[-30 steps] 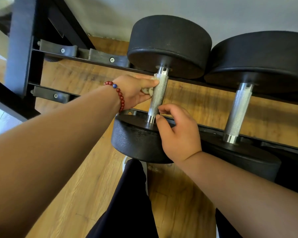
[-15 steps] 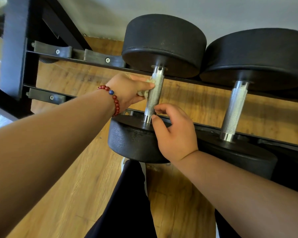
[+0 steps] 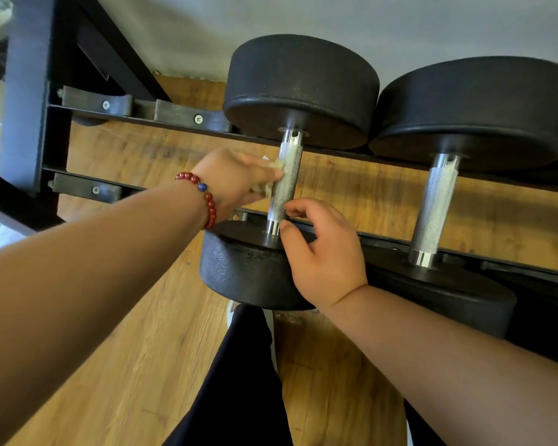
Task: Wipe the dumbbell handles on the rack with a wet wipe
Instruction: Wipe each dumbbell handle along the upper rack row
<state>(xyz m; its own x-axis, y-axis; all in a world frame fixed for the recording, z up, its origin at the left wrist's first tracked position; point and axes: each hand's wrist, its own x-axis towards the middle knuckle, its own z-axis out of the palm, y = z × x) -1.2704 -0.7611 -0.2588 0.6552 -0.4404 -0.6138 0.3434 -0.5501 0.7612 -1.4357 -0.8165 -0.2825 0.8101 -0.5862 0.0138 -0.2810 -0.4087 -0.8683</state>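
Observation:
Two black dumbbells lie across the rails of a black rack (image 3: 29,101). The left dumbbell has a knurled steel handle (image 3: 286,185). My left hand (image 3: 231,180), with a red bead bracelet at the wrist, holds a crumpled pale wet wipe (image 3: 271,175) against the left side of that handle. My right hand (image 3: 319,249) pinches the bottom of the same handle between thumb and fingers, just above the near weight head (image 3: 239,268). The right dumbbell's handle (image 3: 434,207) is untouched.
Empty rack cradles (image 3: 187,115) sit on the rails to the left of the dumbbells. A wooden floor (image 3: 136,365) lies below, and a pale wall (image 3: 335,20) stands behind the rack. My dark trouser leg (image 3: 236,381) shows at the bottom middle.
My left hand with the wipe has slid a little down the handle. My right hand stays at the handle's lower end with its fingers slightly looser. The camera has shifted a little.

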